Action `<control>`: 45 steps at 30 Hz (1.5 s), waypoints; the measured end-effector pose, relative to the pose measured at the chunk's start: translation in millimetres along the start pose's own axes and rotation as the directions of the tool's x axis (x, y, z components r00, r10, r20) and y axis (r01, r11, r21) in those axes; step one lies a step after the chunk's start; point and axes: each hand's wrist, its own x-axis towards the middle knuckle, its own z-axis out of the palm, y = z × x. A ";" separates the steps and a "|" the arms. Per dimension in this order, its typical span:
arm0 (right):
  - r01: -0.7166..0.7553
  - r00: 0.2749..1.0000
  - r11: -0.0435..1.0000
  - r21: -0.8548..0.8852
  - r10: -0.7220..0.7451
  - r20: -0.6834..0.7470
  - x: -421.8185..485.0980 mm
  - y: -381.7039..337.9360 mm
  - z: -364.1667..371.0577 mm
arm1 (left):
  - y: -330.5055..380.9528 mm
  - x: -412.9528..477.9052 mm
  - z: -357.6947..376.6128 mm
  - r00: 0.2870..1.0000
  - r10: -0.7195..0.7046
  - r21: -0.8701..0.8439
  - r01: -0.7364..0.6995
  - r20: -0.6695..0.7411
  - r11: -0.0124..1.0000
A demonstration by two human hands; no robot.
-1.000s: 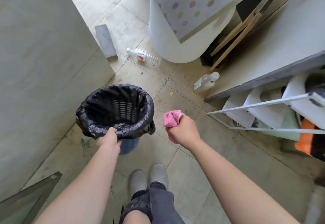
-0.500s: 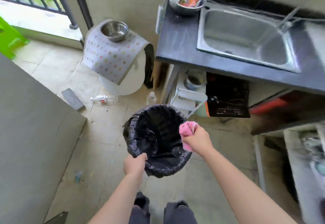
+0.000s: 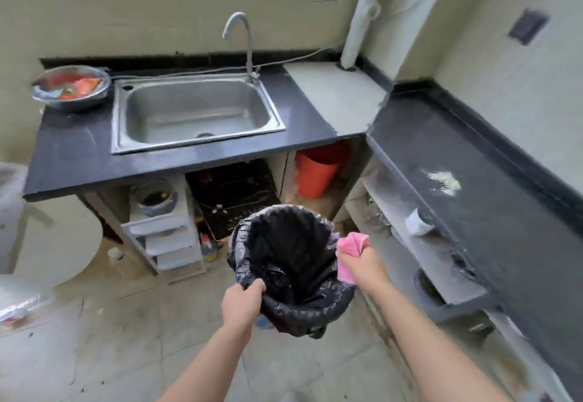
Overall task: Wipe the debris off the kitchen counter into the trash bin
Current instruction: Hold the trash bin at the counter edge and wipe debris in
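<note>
Left hand: The person's left hand (image 3: 241, 305) grips the near rim of a round trash bin lined with a crumpled black plastic bag (image 3: 303, 316), fingers curled over the edge.

Right hand: The right hand (image 3: 362, 267) clutches a bunched pink cloth (image 3: 351, 244) in a closed fist, just beside the bin's right rim and touching the bag.

Trash bin: Its open mouth faces up between the two forearms, in front of the counter run. The base is mostly hidden behind the bag and the left hand, so whether it meets the tiled floor (image 3: 94, 354) cannot be told.

Debris: A pale, crumbly scatter of debris (image 3: 443, 182) lies on the black stone kitchen counter (image 3: 504, 228) along the right wall, well apart from both the cloth and the bin.

Sink area: A rectangular stainless steel sink (image 3: 120, 118) is set into the far stretch of black counter, with a curved grey faucet (image 3: 246, 45) rising behind it. Left of the sink stands a round metal bowl (image 3: 41, 92) holding red and orange pieces.

Below the counter: An orange plastic bucket (image 3: 315, 174) sits in the corner recess, and a white plastic drawer unit (image 3: 167, 237) stands under the sink's left side. A small white cup (image 3: 416, 222) lies on the lower shelf under the right counter.
</note>
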 end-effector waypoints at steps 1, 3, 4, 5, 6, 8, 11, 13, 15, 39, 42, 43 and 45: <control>-0.026 0.999 0.999 0.021 0.026 -0.034 8.0 11.2 -20.1 | 4.2 -3.7 21.7 1.000 -0.007 0.027 0.007 0.013 1.000; -0.076 0.992 0.994 0.077 0.084 -0.094 24.6 33.7 -61.7 | 19.8 -13.7 69.2 0.999 0.009 0.066 -0.012 0.048 0.998; -0.101 0.987 0.990 0.096 0.112 -0.118 31.6 42.4 -76.5 | 27.2 -18.1 88.4 0.998 0.021 0.094 -0.026 0.062 0.995; -0.124 0.978 0.983 0.134 0.143 -0.148 40.7 51.6 -94.5 | 37.4 -19.9 113.1 0.996 0.031 0.132 -0.042 0.086 0.990; -0.139 0.972 0.978 0.157 0.165 -0.167 48.4 59.2 -103.6 | 44.3 -20.8 127.9 0.993 0.039 0.148 -0.055 0.109 0.987; -0.193 0.953 0.956 0.219 0.236 -0.189 63.7 68.7 -124.5 | 61.2 -17.5 160.4 0.987 0.040 0.164 -0.065 0.155 0.984; -0.258 0.920 0.901 0.349 0.340 -0.197 100.2 78.6 -151.8 | 86.9 -0.2 209.3 0.980 0.042 0.191 -0.079 0.192 0.978; -0.273 0.900 0.866 0.419 0.384 -0.207 127.6 78.2 -165.6 | 104.5 13.6 235.4 0.979 0.041 0.190 -0.080 0.201 0.978; -0.273 0.877 0.833 0.482 0.421 -0.232 156.6 74.6 -179.7 | 121.3 30.3 258.6 0.976 0.025 0.186 -0.066 0.215 0.980; -0.502 0.675 0.858 0.105 0.465 -0.574 424.4 127.7 -340.4 | 229.6 157.0 391.7 0.981 -0.156 0.460 0.086 0.116 0.884; -0.465 0.763 0.883 -0.066 0.361 -0.536 422.3 116.0 -332.2 | 226.5 150.6 401.8 0.978 -0.164 0.482 0.083 0.127 0.872; -0.423 0.800 0.899 -0.108 0.316 -0.510 421.7 114.5 -326.9 | 226.1 146.8 403.8 0.978 -0.161 0.483 0.077 0.135 0.872; -0.353 0.851 0.926 -0.130 0.260 -0.457 417.4 110.5 -315.3 | 225.6 139.6 407.3 0.977 -0.157 0.474 0.071 0.144 0.878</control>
